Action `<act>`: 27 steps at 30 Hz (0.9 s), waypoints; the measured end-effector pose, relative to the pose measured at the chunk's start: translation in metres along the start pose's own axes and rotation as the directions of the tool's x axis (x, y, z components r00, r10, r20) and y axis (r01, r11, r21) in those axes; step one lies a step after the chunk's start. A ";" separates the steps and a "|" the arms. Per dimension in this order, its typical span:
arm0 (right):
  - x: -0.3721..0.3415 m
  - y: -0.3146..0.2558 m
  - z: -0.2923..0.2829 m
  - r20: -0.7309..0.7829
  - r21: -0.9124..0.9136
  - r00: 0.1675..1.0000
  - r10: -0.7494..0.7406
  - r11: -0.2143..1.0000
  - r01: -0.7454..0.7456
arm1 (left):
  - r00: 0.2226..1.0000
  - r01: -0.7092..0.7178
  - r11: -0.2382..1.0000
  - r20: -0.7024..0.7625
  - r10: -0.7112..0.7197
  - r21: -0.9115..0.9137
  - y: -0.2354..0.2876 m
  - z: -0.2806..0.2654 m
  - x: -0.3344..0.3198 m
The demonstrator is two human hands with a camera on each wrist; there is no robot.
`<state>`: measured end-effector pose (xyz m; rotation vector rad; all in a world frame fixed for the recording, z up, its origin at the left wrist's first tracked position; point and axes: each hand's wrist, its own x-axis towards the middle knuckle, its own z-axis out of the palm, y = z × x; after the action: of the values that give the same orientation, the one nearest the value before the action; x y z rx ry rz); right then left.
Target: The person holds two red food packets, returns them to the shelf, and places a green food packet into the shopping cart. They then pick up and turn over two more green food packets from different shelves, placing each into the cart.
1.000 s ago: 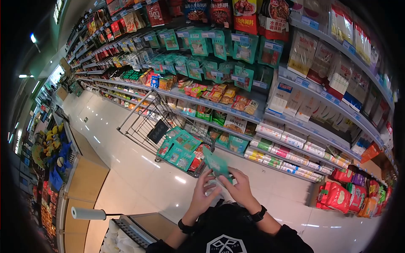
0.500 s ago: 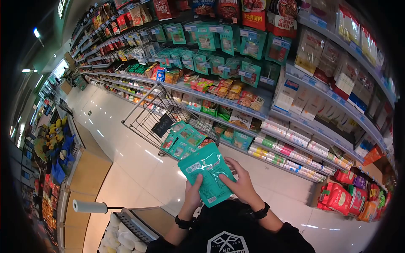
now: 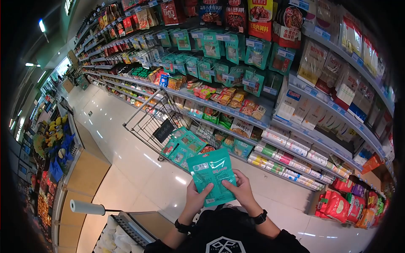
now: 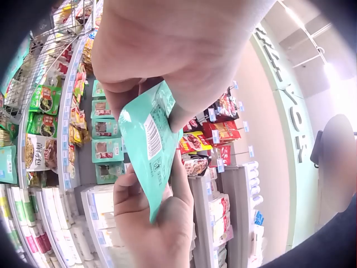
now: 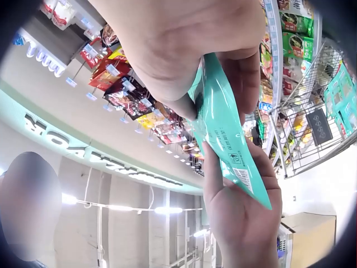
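Note:
Both hands hold a teal seasoning pouch (image 3: 214,175) in front of the chest, its printed face turned up. The left hand (image 3: 195,199) grips the lower left edge, thumb laid on the print. On the lower right edge, the right hand (image 3: 243,192) pinches it the same way, with its fingers behind. In the left wrist view the pouch (image 4: 149,139) bends between the hands and shows a barcode. Beyond it, a wire shopping cart (image 3: 145,120) carries several similar teal pouches (image 3: 185,141) and a reddish packet (image 3: 206,149).
A long shelf (image 3: 236,113) of hanging teal pouches, sauce packets and rolls runs along the right. Red bags (image 3: 335,201) are piled at the lower right. On the left stands a produce counter (image 3: 86,168). A white roll (image 3: 87,207) on a rod juts out near the body.
The pouch, first seen edge-on and tilted, has been turned so its printed face shows flat. Since then it has shifted slightly to the right, with both hands still on it.

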<state>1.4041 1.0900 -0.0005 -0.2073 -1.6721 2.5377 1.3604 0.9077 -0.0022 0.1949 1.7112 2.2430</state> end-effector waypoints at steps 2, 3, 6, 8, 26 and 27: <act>-0.001 0.003 -0.001 0.006 0.020 1.000 0.023 1.000 -0.023 | 1.000 0.009 1.000 0.003 -0.009 0.012 -0.001 -0.002 0.001; -0.002 0.001 0.000 0.004 0.008 0.999 0.045 0.999 -0.045 | 1.000 0.016 1.000 0.005 -0.016 0.024 -0.001 -0.003 0.002; 0.001 0.003 0.001 0.008 -0.013 0.999 0.052 0.999 -0.052 | 1.000 0.008 0.999 0.006 -0.009 0.047 -0.009 -0.007 0.002; 0.004 0.012 -0.002 -0.003 -0.018 0.999 0.042 0.999 -0.042 | 0.999 -0.032 0.998 0.009 0.032 0.050 -0.014 -0.011 0.006; 0.063 0.016 0.015 -0.071 -0.584 0.962 -0.264 0.793 0.175 | 0.980 0.011 1.000 0.199 -0.013 0.012 -0.028 -0.033 0.044; 0.067 0.015 0.020 0.069 -0.717 0.907 -0.415 0.611 0.334 | 0.981 0.017 1.000 0.192 -0.018 0.008 -0.033 -0.033 0.048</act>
<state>1.3346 1.0766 -0.0109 -0.0224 -2.2862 1.4370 1.3109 0.9009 -0.0472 0.3832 1.6124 2.1301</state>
